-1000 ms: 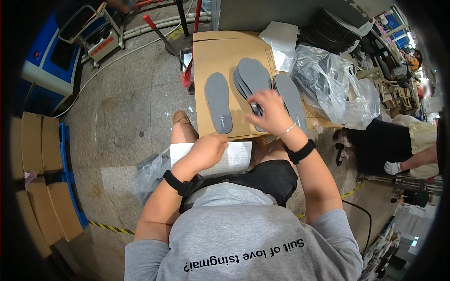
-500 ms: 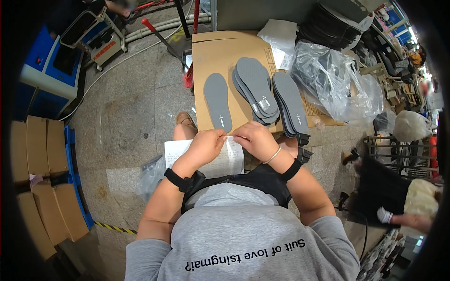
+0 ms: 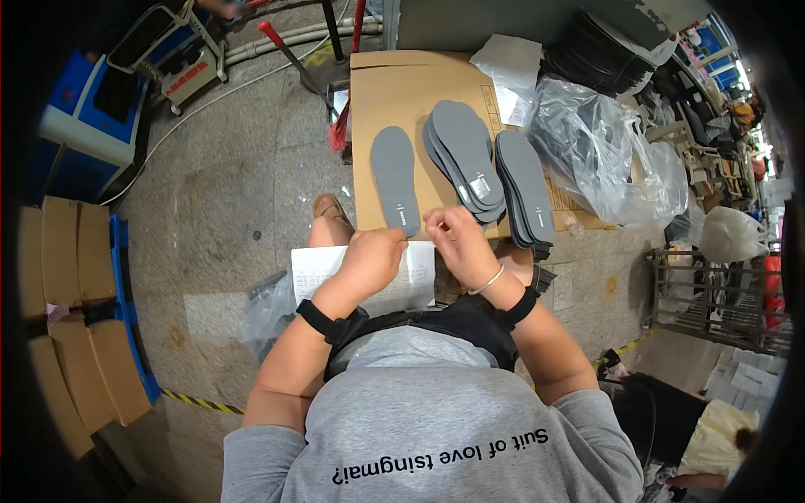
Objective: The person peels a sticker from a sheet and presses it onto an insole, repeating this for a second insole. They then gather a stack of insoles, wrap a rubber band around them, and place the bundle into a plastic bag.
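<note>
Here the left hand (image 3: 371, 258) and right hand (image 3: 455, 243) meet, fingers pinched over a white sheet (image 3: 411, 281) in the lap; what they grip is unclear. Beyond, grey insoles (image 3: 395, 178) lie on a cardboard surface (image 3: 394, 92) above the stone floor (image 3: 218, 193).

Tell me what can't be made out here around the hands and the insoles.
Head view:
- Whatever the left hand and right hand pinch between them: too small, covered by the fingers.
- Print on the white sheet on the lap: too small, half under the forearms.
- Number of insoles in the fanned grey stack: they overlap.
- Contents of the clear plastic bag: lost in glare and creases.
</note>
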A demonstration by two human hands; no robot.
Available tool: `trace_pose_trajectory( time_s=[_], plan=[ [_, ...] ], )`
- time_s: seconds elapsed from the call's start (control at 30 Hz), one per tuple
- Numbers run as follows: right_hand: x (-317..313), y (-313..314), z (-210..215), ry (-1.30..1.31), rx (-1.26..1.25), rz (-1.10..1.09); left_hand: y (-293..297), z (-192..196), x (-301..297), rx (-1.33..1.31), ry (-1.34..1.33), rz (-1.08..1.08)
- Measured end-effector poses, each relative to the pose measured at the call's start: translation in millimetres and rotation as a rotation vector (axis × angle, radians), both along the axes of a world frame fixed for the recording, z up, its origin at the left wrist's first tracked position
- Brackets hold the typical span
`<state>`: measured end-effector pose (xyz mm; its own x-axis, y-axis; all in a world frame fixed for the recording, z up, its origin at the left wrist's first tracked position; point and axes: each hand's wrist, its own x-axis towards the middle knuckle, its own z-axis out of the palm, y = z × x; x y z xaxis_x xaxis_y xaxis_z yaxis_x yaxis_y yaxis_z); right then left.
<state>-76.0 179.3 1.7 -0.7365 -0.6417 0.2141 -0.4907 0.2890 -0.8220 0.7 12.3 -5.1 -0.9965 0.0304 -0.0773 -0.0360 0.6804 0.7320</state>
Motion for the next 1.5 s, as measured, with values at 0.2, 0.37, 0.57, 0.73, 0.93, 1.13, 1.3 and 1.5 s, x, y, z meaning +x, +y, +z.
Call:
trace_pose_trajectory(
  time_s=[0.2, 0.37, 0.57, 0.73, 0.93, 1.13, 1.3, 1.5],
  plan=[
    [-41.4, -23.7, -9.9, -0.006, 0.150, 0.095, 30.5, -15.9, 16.7, -0.161, 0.083, -0.104],
    [-56.7, -49.6, -13.0, 0.012, 0.424, 0.292, 30.8, -17.4, 17.4, -0.178, 0.039, -0.124],
    [-57.3, -62.0, -28.8, 0.059, 0.509, 0.373, 28.6, -19.8, 17.7, -0.181, -0.025, -0.156],
    [-57.0, -61.9, -38.2, 0.098, 0.513, 0.330, 29.1, -18.7, 15.6, -0.191, -0.009, -0.164],
    [-52.6, -63.5, -40.0, 0.138, 0.509, 0.302, 27.5, -17.1, 13.9, -0.192, -0.032, -0.169],
    [-52.9, -63.8, -49.6, 0.127, 0.449, 0.147, 28.7, -18.1, 13.1, -0.185, -0.018, -0.173],
    [-34.5, -75.6, -31.8, 0.159, 0.539, -0.050, 26.8, -10.7, 14.0, -0.124, -0.039, -0.163],
    [-32.3, -70.8, -26.4, 0.027, 0.440, -0.126, 23.2, 0.8, 16.3, -0.067, -0.049, -0.211]
  ],
)
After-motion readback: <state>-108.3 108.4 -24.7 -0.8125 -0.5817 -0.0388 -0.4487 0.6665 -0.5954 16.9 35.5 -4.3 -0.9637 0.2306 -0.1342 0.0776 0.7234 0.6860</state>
